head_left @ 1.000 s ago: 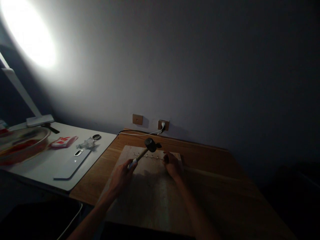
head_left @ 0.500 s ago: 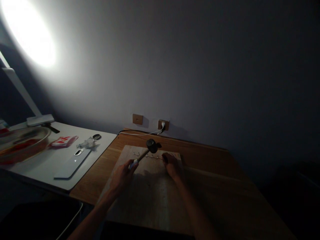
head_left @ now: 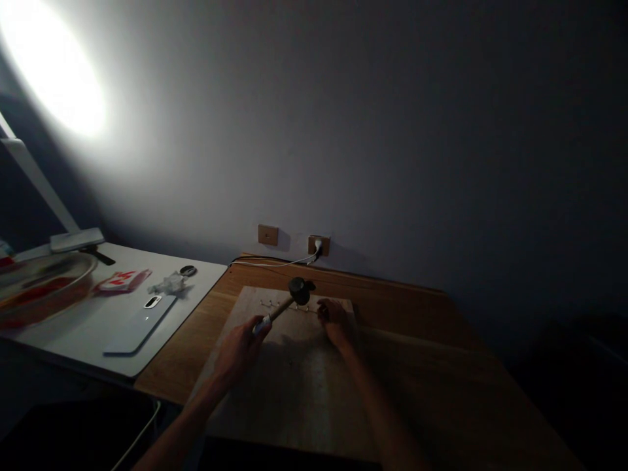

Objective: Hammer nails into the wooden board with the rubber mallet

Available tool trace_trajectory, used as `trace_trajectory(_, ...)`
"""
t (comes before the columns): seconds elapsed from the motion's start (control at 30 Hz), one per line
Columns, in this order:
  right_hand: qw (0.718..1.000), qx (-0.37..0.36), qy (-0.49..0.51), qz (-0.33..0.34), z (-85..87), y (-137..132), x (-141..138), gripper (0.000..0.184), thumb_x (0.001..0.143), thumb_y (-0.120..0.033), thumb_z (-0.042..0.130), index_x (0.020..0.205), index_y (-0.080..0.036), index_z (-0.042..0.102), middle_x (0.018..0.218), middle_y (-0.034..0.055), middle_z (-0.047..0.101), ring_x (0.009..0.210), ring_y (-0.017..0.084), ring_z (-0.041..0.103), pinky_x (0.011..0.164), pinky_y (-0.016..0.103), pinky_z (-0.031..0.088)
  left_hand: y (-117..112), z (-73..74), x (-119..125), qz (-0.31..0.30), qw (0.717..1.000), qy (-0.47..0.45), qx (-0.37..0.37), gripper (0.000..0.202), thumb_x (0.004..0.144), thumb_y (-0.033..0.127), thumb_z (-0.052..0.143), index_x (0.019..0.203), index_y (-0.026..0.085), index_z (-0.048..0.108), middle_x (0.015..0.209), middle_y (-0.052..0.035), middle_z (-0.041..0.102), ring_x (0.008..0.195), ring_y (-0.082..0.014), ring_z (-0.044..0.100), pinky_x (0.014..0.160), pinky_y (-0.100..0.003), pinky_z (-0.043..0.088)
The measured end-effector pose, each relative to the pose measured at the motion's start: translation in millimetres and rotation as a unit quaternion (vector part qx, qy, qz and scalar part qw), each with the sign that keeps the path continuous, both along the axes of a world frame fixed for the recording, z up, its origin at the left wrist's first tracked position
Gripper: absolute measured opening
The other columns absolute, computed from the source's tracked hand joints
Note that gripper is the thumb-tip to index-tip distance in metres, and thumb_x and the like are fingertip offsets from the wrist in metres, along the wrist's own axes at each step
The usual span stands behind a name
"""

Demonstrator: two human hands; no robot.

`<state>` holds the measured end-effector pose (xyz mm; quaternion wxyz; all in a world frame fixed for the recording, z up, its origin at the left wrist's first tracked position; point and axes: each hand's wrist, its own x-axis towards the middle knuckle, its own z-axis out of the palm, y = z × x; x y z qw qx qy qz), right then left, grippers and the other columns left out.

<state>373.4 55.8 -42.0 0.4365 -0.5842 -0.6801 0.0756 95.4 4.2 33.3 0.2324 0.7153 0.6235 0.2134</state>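
My left hand (head_left: 240, 348) is wrapped around the light handle of a claw hammer (head_left: 281, 306). The hammer's dark head is raised over the far part of a wooden board (head_left: 294, 405). A row of small nails (head_left: 296, 308) stands upright along that far part, some hidden behind the hammer. At the right end of the row, my right hand (head_left: 336, 325) rests on the board with fingers pinched together. Whatever lies between those fingertips is too dark and small to make out.
The board lies on a brown wooden table (head_left: 417, 379). A white table (head_left: 203, 284) adjoins on the left, bearing a phone (head_left: 142, 327), a crumpled plastic bag (head_left: 169, 284), a red-and-white packet (head_left: 122, 281), a large clear bowl (head_left: 73, 288) and a lamp (head_left: 76, 239). A plugged cable (head_left: 275, 264) runs along the wall.
The hammer head has dipped slightly toward the board. My right hand stays pinched at the row's right end. The whole view has shifted a little.
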Motion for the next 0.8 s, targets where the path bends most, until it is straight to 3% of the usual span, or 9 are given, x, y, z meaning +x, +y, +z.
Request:
trace_trajectory(0.2,1.000,-0.003,0.019,-0.009,-5.1,2.9,-0.5,0.032,0.079,-0.016,0.057,0.109,-0.019,0.066,0.086,0.0037,0.069,0.081,0.020,0.065,0.076,0.033,0.053,4.9,2.4,14.8,-0.038,0.998,-0.054,-0.005,0.054,0.097,0.057,0.038,0.119,0.017,0.067,0.077,-0.0059,0.071,0.068,-0.0202,0.066,0.061,-0.026,0.039)
trace_trajectory(0.4,0.998,0.004,0.032,-0.058,-5.8,4.8,0.4,0.046,0.072,-0.027,0.072,0.115,-0.015,0.061,0.096,0.0100,0.068,0.085,0.024,0.064,0.081,0.038,0.054,14.4,12.3,39.2,-0.072,0.997,-0.008,0.017,0.046,0.098,0.053,0.041,0.117,0.020,0.068,0.091,-0.0095,0.075,0.079,-0.0229,0.070,0.064,-0.027,0.039)
trace_trajectory(0.6,0.997,0.021,0.053,-0.056,5.3,2.2,0.1,0.069,0.069,-0.031,0.078,0.132,-0.021,0.050,0.128,0.0135,0.060,0.115,0.028,0.060,0.099,0.042,0.050,14.0,8.2,50.0,-0.091,0.993,0.068,-0.009,0.040,0.099,0.049,0.041,0.111,0.021,0.068,0.092,-0.0108,0.076,0.079,-0.0241,0.071,0.060,-0.026,0.038)
trace_trajectory(0.8,0.997,0.021,0.051,-0.050,5.5,1.6,-2.8,0.076,0.069,-0.030,0.078,0.137,-0.021,0.047,0.120,0.0110,0.061,0.105,0.025,0.062,0.092,0.039,0.054,15.1,5.8,47.2,-0.081,0.993,0.082,-0.002,0.041,0.100,0.050,0.040,0.114,0.022,0.067,0.093,-0.0096,0.076,0.080,-0.0223,0.072,0.060,-0.025,0.037)
